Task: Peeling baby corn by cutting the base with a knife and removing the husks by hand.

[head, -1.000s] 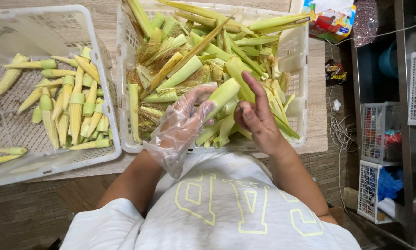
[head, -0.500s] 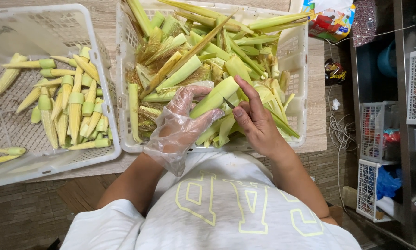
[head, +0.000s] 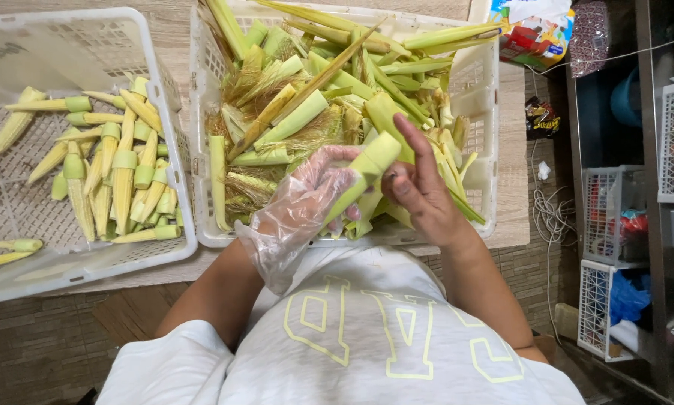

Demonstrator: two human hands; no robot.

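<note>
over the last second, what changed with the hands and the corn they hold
The left hand, in a clear plastic glove, kept its grip on the green-husked corn ear and raised its top end a little. The right hand shifted from cupping the ear's side to working at it with the forefinger stretched out. Both white crates and the peeled baby corn stayed put.

I count two white slotted plastic crates on the table: one on my left [head: 164, 112] and one before me [head: 481, 97]. The left crate holds roughly thirty peeled pale-yellow baby corn cobs [head: 123, 169], too overlapped to count exactly. The other holds a heap of green unhusked corn ears [head: 299, 116], too tangled to count. I have two hands: one clear-gloved left hand [head: 314, 191] and one bare right hand [head: 419, 191], with one green husked ear [head: 363, 169] between them.
</note>
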